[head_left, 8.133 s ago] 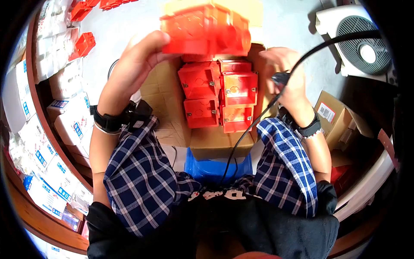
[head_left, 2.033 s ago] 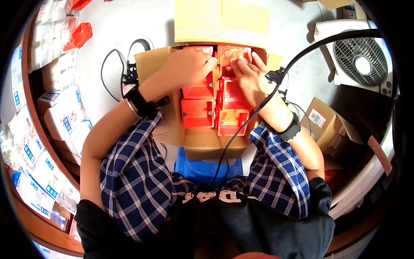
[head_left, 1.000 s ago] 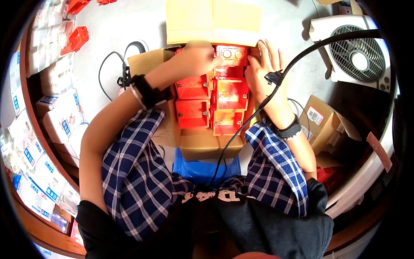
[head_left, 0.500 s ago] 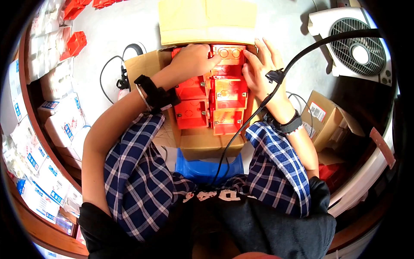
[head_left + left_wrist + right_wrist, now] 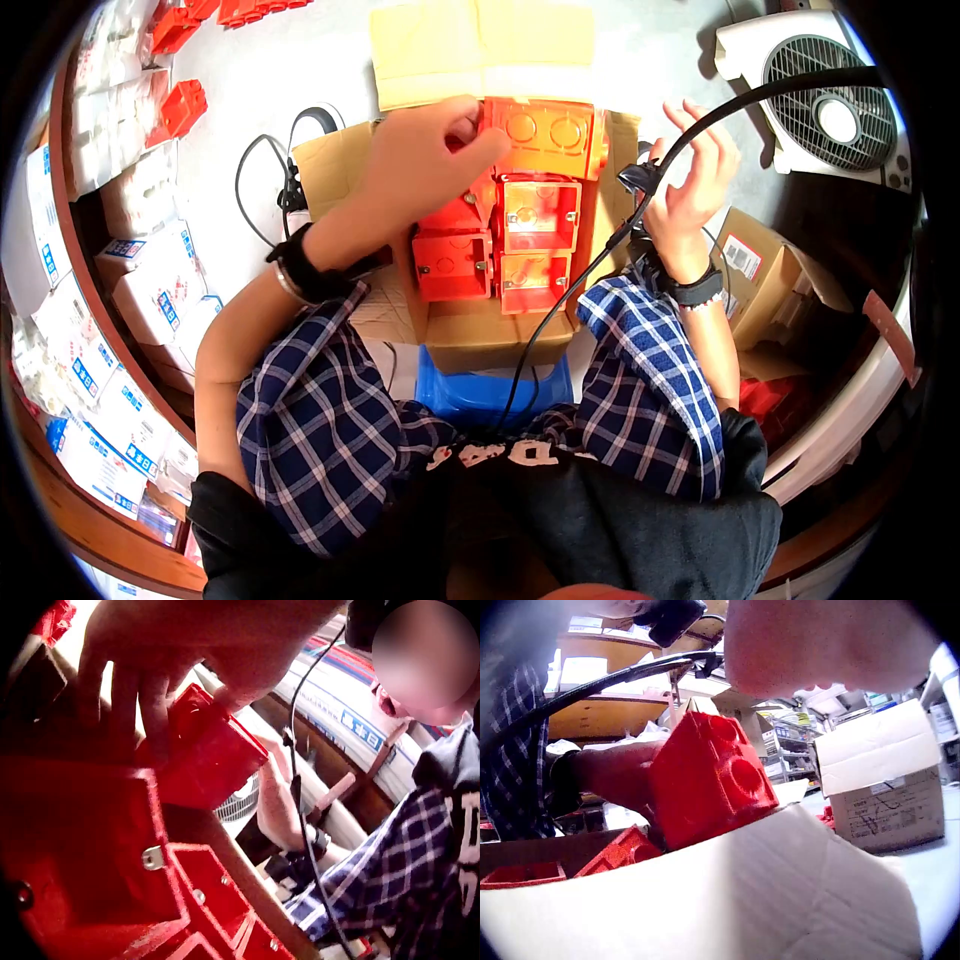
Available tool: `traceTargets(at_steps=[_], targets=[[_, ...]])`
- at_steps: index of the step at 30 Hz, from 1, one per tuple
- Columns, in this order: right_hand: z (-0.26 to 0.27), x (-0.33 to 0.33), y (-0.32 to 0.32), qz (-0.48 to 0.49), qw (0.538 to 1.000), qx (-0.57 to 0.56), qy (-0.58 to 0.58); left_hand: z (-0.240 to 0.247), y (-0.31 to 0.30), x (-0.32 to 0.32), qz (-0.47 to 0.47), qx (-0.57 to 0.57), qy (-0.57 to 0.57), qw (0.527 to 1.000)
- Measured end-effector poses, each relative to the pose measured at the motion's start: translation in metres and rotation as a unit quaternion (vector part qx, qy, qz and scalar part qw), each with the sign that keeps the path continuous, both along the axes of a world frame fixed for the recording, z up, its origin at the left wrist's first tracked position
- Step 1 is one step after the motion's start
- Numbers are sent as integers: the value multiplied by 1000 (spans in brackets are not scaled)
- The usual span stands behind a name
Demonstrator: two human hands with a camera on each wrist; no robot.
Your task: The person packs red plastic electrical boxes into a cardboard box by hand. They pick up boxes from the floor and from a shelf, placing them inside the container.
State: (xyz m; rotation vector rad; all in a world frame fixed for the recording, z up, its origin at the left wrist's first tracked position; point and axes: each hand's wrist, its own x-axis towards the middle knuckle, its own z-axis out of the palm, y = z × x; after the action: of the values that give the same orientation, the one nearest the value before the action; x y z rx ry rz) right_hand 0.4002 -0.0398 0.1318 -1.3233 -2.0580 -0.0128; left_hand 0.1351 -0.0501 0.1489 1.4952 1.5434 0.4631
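Observation:
My left hand (image 5: 425, 160) grips a red electrical junction box (image 5: 548, 140) with round knockouts, at the far end of an open cardboard carton (image 5: 490, 345). In the right wrist view the gripped junction box (image 5: 712, 780) stands above the carton's flap (image 5: 810, 877). Several more red junction boxes (image 5: 455, 265) sit in two columns in the carton, most with open faces up. My right hand (image 5: 695, 180) is raised to the right of the carton with loosely bent fingers, holding nothing. In the left wrist view, fingers (image 5: 154, 712) reach over the junction box (image 5: 210, 761).
A blue stool (image 5: 495, 395) is under the carton. A black cable (image 5: 600, 260) crosses in front of the right hand. A box fan (image 5: 830, 110) and a small open carton (image 5: 765, 270) stand right. White packages (image 5: 150, 280) fill the left side; red boxes (image 5: 182, 108) lie back left.
Earlier, the left hand held red boxes over the carton, then both hands were down at its far end. Now the left has lifted a junction box, and the right has drawn away rightward.

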Motion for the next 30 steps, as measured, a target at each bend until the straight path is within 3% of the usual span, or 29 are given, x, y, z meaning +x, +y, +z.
traceTargets(at_steps=[2, 6, 8, 9, 11, 15, 16, 17, 19, 20, 22, 23, 26, 28, 29, 30], targets=[[1, 2, 2, -14, 999, 7, 29, 8, 10, -15, -21, -73, -31, 997], [2, 3, 1, 27, 999, -27, 13, 16, 24, -52, -19, -6, -142, 990], [4, -3, -1, 156, 985, -67, 21, 26, 24, -58, 111, -1, -246, 963], [5, -6, -3, 156, 985, -67, 22, 32, 24, -55, 111, -1, -245, 963], [9, -19, -5, 247, 957, -152, -12, 44, 23, -49, 201, 13, -269, 942], [-10, -47, -8, 239, 928, -259, -120, 28, 22, -59, 156, 31, -268, 950], [-19, -50, -10, 222, 943, -220, -111, 23, 24, -59, 148, 27, -260, 954], [-21, -51, -7, 239, 939, -90, -230, 25, 27, -60, 149, 31, -260, 953], [-58, -47, -4, 261, 923, -85, -270, 31, 26, -60, 65, -21, -211, 975], [-54, -55, 7, 267, 884, -252, -288, 32, 24, -51, 84, 3, -233, 969], [-33, -80, 35, 241, 740, -533, -331, 30, 24, -52, 82, 0, -214, 973], [-45, -73, 36, 271, 756, -501, -322, 29, 24, -52, 77, -4, -198, 977], [-74, -61, 42, 333, 728, -490, -344, 20, 23, -55, 84, -8, -204, 975], [-85, -52, 45, 386, 740, -516, -195, 24, 21, -53, 89, -10, -203, 975], [-92, -52, 43, 385, 740, -516, -195, 25, 21, -52, 94, -11, -200, 975], [-81, -67, 42, 335, 732, -527, -272, 24, 21, -52, 93, -10, -201, 975]])
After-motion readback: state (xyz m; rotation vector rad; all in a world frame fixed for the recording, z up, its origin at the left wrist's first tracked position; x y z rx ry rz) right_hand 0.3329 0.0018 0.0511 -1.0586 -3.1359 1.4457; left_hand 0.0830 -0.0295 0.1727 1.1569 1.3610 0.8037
